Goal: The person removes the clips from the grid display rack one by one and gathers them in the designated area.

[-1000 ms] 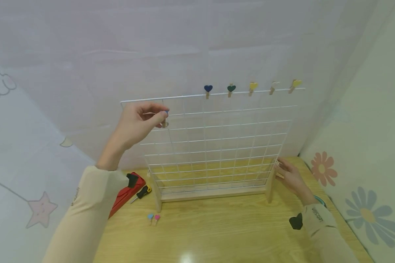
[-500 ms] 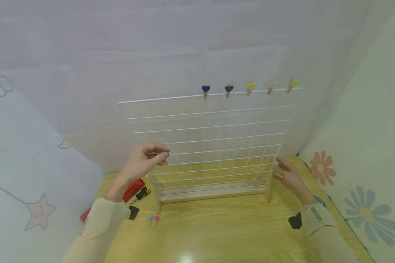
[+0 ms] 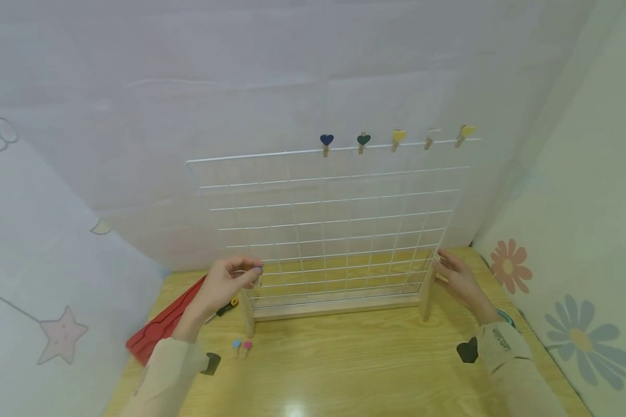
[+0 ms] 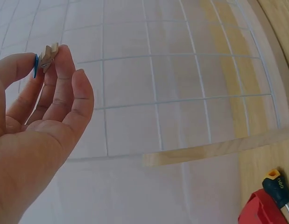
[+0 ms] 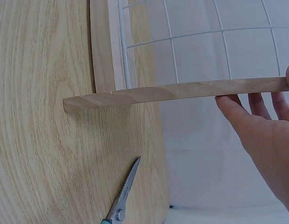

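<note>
My left hand (image 3: 221, 289) pinches a small wooden clothespin (image 4: 48, 56) with a blue heart on it, thumb against the heart. It is in front of the white wire grid (image 3: 271, 156), low by the left wooden post (image 3: 247, 315). At the other side my right hand (image 3: 461, 284) holds the right wooden post (image 5: 181, 90) near its upper end, fingers against its outer side. Several heart clothespins are clipped along the grid's top wire, among them a dark blue one (image 3: 326, 139), a green one (image 3: 363, 139) and a yellow one (image 3: 399, 136).
On the table (image 3: 334, 370), a light blue heart clothespin (image 3: 237, 345) and a pink one (image 3: 247, 346) lie before the left post. A red object (image 3: 162, 327) and a screwdriver (image 3: 227, 307) lie further left. Scissors (image 5: 123, 198) lie outside the right post.
My left hand has come down from just below the grid's top wire to near the left post, carrying the blue heart clothespin. My right hand stays at the right post.
</note>
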`<state>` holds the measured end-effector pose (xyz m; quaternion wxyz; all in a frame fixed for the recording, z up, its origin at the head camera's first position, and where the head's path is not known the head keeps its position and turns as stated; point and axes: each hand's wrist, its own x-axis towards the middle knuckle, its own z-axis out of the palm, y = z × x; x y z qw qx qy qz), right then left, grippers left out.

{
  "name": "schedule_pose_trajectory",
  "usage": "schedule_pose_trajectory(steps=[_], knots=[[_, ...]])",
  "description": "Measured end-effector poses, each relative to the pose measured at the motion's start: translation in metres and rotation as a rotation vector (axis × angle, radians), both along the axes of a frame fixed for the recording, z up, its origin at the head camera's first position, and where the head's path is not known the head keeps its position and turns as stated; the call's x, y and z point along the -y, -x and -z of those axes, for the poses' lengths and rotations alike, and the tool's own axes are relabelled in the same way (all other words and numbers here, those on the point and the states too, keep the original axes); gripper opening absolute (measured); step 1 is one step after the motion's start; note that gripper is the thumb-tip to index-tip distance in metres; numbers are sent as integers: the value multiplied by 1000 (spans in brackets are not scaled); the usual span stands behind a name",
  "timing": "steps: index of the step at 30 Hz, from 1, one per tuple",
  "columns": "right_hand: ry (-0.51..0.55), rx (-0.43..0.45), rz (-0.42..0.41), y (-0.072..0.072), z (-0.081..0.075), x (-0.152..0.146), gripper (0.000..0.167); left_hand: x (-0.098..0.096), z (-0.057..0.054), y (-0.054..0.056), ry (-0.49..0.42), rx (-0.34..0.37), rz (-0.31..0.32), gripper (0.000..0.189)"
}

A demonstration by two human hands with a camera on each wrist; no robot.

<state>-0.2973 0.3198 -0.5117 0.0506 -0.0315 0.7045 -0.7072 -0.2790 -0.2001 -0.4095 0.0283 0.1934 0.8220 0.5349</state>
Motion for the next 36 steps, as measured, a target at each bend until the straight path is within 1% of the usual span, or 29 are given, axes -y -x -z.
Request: schedule_pose_trajectory(steps=[4,9,15,21,25,28,36], knots=[[5,0,-1,0,0,0,72,10,17,-3,12,52,-22,25],[11,3,-2,0,1,0,73,21,40,-7,3,68,-32,25],[18,-7,-5,1,0,1,74,36,68,-13,28,129,-103,26],[11,-8,-8,-1,-6,2,72,48,86,-19,54,161,-145,29],[14,-8,-10,-3,-8,3,72,57,98,-21,76,218,-196,32],[17,-5,-7,-3,-8,2,72,63,109,-23,78,270,-248,33],[32,2,-3,0,-2,0,71,83,137,-30,66,363,-301,39]])
